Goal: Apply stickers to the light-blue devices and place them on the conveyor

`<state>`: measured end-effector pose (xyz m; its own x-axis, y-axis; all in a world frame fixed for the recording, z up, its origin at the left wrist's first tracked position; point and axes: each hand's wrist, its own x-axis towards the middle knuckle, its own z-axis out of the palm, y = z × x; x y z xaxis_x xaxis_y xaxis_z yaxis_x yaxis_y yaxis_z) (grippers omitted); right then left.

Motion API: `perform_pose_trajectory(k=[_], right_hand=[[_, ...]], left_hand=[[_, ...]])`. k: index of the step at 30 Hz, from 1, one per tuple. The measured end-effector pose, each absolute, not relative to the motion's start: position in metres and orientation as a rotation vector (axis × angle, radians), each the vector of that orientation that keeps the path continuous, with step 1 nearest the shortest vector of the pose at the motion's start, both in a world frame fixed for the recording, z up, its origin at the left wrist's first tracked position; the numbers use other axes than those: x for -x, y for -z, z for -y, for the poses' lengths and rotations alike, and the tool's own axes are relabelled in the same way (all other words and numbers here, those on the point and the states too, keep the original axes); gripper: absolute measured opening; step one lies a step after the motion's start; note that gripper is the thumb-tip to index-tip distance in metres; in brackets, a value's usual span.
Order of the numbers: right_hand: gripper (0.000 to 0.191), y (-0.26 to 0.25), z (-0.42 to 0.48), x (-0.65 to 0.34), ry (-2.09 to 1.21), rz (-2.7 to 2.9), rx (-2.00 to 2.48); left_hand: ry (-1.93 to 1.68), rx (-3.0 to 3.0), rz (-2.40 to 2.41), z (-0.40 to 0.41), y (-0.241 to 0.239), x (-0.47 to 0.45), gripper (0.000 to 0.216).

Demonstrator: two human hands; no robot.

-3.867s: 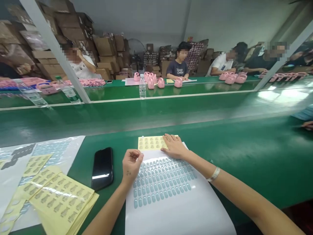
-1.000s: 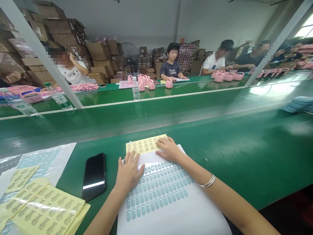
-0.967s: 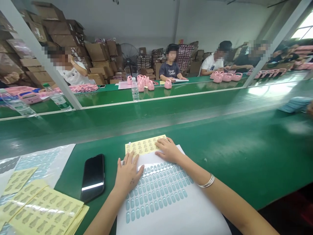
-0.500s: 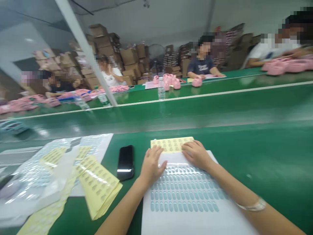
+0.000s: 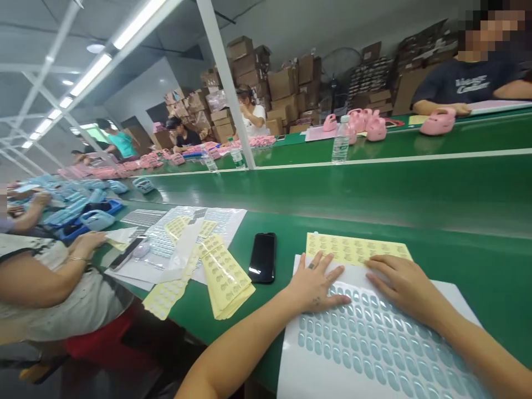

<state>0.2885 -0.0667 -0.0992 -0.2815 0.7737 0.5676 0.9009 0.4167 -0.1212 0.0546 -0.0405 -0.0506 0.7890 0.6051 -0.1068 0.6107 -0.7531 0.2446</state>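
My left hand point(image 5: 313, 285) lies flat with spread fingers on a white sheet point(image 5: 310, 377) covered in rows of pale blue oval stickers point(image 5: 353, 338). Its fingertips reach the lower edge of a yellow sticker sheet point(image 5: 349, 249) with small printed designs. My right hand point(image 5: 407, 285) rests at the right part of both sheets, fingers stretched out and touching the yellow sheet's lower edge. Part of the ovals is hidden under my right forearm. Neither hand grips anything that I can see. A black phone point(image 5: 262, 257) lies left of the white sheet.
Folded yellow sticker sheets point(image 5: 226, 277) and a plastic-covered sheet point(image 5: 166, 244) lie left of the phone. A co-worker's arm point(image 5: 37, 260) is at the far left, near blue shoes point(image 5: 97, 220). Across the green table point(image 5: 415, 191) are a water bottle point(image 5: 341, 141), pink shoes point(image 5: 438, 122) and other people.
The view has swung left, bringing the co-worker at the left into sight. My left hand's fingers are spread wider; both hands remain on the sheets.
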Motion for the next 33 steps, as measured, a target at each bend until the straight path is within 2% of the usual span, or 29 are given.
perform_pose_trajectory(k=[4,8,11,20,33], right_hand=[[0.039,0.086,0.071,-0.284,0.142,2.107,1.491],[0.033,0.072,0.074,-0.274,-0.195,1.883,1.484],[0.031,0.067,0.075,-0.266,-0.323,1.784,1.477],[0.021,0.074,0.072,-0.259,-0.263,1.864,1.454],[0.018,0.075,0.076,-0.258,-0.119,2.028,1.410]], left_hand=[[0.010,-2.745,-0.977,0.039,0.054,-0.056,0.075],[-0.042,-2.863,-0.973,0.041,0.056,-0.058,0.070],[-0.118,-2.973,-0.968,0.043,0.057,-0.059,0.064],[-0.164,-3.100,-1.040,0.046,0.058,-0.060,0.061],[0.057,-3.028,-1.115,0.041,0.059,-0.060,0.081]])
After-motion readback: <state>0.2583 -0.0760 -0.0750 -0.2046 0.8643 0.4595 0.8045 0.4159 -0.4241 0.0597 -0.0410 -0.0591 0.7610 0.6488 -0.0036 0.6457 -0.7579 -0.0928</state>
